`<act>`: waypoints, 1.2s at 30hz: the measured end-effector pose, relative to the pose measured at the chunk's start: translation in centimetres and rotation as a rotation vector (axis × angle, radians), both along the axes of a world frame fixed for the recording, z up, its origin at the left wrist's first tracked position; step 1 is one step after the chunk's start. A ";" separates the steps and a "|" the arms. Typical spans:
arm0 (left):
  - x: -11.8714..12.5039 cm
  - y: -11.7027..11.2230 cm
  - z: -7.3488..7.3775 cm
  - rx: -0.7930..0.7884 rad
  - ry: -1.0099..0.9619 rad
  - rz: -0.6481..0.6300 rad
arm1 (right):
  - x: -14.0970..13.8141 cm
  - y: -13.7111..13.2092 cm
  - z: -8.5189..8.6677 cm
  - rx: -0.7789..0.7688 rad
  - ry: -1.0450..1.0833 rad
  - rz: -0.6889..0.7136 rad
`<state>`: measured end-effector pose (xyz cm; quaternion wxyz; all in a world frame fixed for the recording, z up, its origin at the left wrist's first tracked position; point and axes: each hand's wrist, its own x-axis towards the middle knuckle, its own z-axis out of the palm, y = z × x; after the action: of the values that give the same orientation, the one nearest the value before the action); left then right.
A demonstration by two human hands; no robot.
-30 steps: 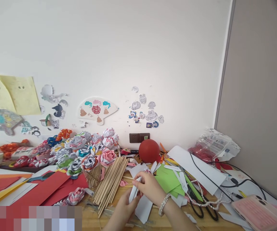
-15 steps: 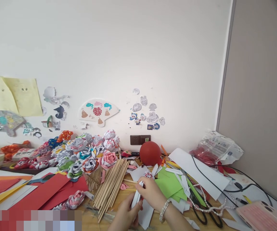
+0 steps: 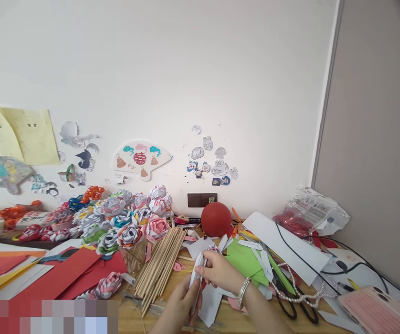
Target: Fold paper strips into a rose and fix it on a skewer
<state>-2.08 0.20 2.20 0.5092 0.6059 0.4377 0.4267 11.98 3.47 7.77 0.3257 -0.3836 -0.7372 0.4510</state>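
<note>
A narrow folded strip of white paper (image 3: 197, 268) is held upright between both hands. My left hand (image 3: 185, 297) grips its lower part, thumb lying along the front. My right hand (image 3: 222, 272) pinches the upper part from the right side, and a silver bracelet (image 3: 244, 292) circles that wrist. Beneath the hands lies a white paper sheet (image 3: 211, 308) on the wooden table. To the left is a bundle of thin wooden sticks (image 3: 160, 266). Just behind the right hand, a small striped paper flower (image 3: 213, 249) is partly hidden.
Many folded paper flowers (image 3: 130, 236) crowd the back left. A red ball (image 3: 216, 219) stands near the wall. Green paper (image 3: 246, 262), scissors (image 3: 292, 308) and a bead string (image 3: 313, 299) lie to the right, beside a pink keyboard-like object (image 3: 373, 308). Red paper (image 3: 62, 273) covers the left side.
Both hands have shifted slightly, and the folded paper stands a little higher, edge-on, with its broad face less visible. The camera view has moved a little.
</note>
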 end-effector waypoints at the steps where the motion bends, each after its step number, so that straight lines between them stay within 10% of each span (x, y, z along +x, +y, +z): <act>1: 0.0 -0.1 0.2 -0.020 -0.020 -0.016 | 0.2 0.1 0.1 -0.019 -0.005 0.026; 25: -1.1 0.1 0.4 0.126 0.318 0.226 | -1.4 -0.3 -0.2 -0.089 -0.024 -0.260; 36: -1.3 -0.3 2.0 0.350 0.381 0.196 | -1.0 -0.5 0.8 -0.168 -0.002 -0.169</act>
<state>-3.38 -0.14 4.22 0.2619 0.7087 0.5017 0.4214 11.02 2.99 8.54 0.3283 -0.4707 -0.6622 0.4819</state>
